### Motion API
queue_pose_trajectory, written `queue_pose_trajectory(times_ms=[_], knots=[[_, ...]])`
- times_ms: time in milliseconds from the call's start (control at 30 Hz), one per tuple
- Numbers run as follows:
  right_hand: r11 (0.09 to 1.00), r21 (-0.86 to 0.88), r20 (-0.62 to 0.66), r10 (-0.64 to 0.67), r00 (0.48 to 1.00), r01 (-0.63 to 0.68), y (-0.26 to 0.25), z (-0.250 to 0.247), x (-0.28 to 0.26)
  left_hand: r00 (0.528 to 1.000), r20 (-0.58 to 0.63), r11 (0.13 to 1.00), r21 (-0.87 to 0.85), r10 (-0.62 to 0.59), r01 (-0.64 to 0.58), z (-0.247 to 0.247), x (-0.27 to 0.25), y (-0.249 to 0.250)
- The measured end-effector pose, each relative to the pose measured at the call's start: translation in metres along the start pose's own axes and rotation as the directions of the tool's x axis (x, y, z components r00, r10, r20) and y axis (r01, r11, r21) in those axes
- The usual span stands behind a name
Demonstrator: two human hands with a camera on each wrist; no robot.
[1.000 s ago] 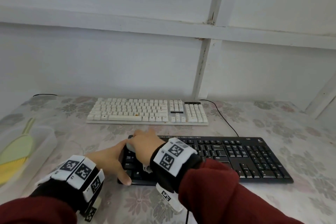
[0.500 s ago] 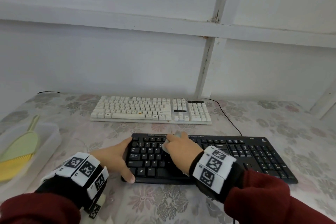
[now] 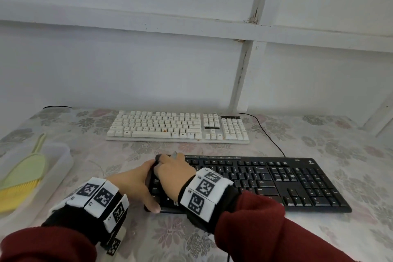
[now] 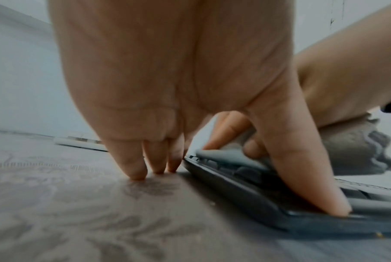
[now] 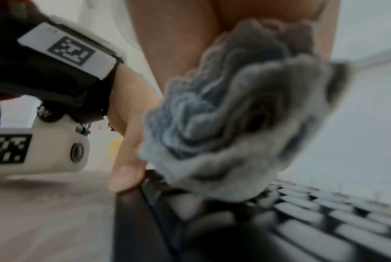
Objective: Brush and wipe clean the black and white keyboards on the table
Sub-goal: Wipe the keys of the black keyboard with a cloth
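Right hand [image 3: 173,173] shifted left, brush [image 3: 23,173] in tub [image 3: 61,156]

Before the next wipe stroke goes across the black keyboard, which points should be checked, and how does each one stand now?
1. Cloth held by right hand: ok.
2. Cloth touching keys at left end of black keyboard: ok.
3. Left hand steadying the keyboard's left edge, thumb on the front corner: ok.
4. Keys to the right free of objects: ok.
5. Keys already clean: cannot tell.
6. White keyboard clean: not ok, small orange specks show.
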State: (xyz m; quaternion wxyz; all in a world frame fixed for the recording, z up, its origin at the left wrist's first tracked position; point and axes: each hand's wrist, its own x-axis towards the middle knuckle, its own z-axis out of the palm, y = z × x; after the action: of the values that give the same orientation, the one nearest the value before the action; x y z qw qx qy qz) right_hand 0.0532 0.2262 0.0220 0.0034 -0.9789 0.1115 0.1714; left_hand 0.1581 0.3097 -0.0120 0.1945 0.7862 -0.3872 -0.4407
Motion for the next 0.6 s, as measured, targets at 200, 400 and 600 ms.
queue_pose_trajectory(times_ms=[200,400,600], knots=[[0.989,0.097,-0.045,0.116,0.992,-0.111,0.038,0.015,-0.04,0.999,0.017,0.996,-0.077,0.038,-0.037,-0.002,0.002,-0.01],[0.987,-0.045,0.031,0.155,0.987,-0.153,0.052,-0.002,-0.043,0.999,0.028,0.998,-0.054,0.034,-0.032,-0.002,-0.002,-0.005],[0.997,0.072,-0.042,0.003,0.999,0.0,0.004,-0.003,0.004,1.0,-0.004,1.0,-0.019,0.001,-0.001,0.001,0.0,-0.001]])
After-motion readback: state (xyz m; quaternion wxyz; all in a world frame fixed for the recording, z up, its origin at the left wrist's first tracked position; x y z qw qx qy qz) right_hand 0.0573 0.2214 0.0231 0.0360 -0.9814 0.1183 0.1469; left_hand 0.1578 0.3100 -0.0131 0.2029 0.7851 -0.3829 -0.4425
